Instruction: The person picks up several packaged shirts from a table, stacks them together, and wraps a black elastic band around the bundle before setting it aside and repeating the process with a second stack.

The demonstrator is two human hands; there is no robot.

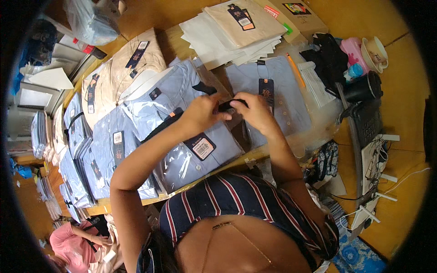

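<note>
A black fabric strip (226, 106) stretches between my two hands, over a folded light-blue shirt (218, 148) in a clear plastic bag. My right hand (256, 110) pinches one end of the strip between thumb and fingers. My left hand (201, 113) is closed on it too, the fingertips slightly blurred. More black band (160, 128) lies across the bagged shirt beneath my left wrist. A dark tag with a pale label (201, 146) shows on that shirt. Just right of my right hand lies another folded blue shirt (289, 102) with a dark hang tag (266, 91).
Bagged blue shirts (104, 150) and folded beige shirts (136, 61) cover the table's left side. Farther back, a beige shirt (248, 22) tops white sheets beside a cardboard box (307, 20). An orange pencil (296, 70), black cloth (321, 57) and black mug (364, 88) stand right. A co-worker (73, 243) sits lower left.
</note>
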